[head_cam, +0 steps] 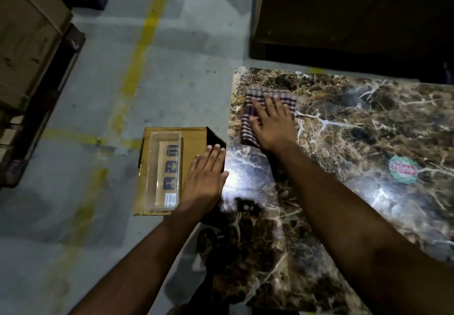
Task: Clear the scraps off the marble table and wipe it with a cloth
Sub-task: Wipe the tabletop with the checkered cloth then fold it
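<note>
Right hand (272,123) pressed flat on checked cloth (248,128) near the table (344,130)'s far-left corner; left hand (204,179), fingers straight, rested at its left edge.

- marble table (344,142): dark brown and ochre mottling, white veins running through
- cloth (248,123): purple and white checks
- round sticker (404,169) on the marble: pale green with a red band
- cardboard box (194,140): tan brown, dark inside
- clear case (165,171) on the box: beige card with three dark blue squares
- floor (184,69): grey, with worn yellow lines (142,44)
</note>
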